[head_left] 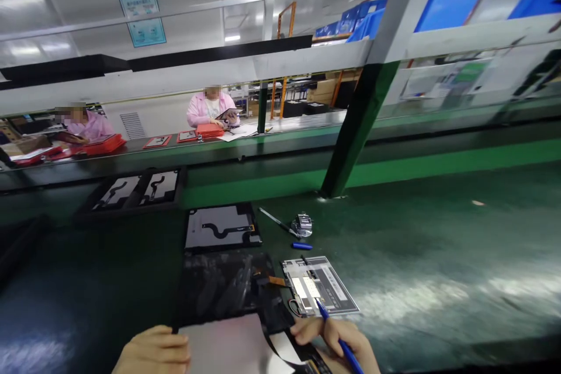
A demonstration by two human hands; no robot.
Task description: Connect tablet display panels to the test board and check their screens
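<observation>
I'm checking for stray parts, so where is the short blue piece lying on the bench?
In the head view, the short blue piece lies just right of centre, below the small metallic item and above the flat board assembly.

Smooth pale panel [223, 345]; blue pen [350, 357] slanted to its right

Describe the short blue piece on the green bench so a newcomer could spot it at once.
Find the slanting pillar on the green bench. Nearer the wearer and left of its foot sits a small silvery object; the short blue piece lies just below it in view, above the electronic panel. Unlike the longer blue pen-like tool in the right hand, it lies loose.
</observation>
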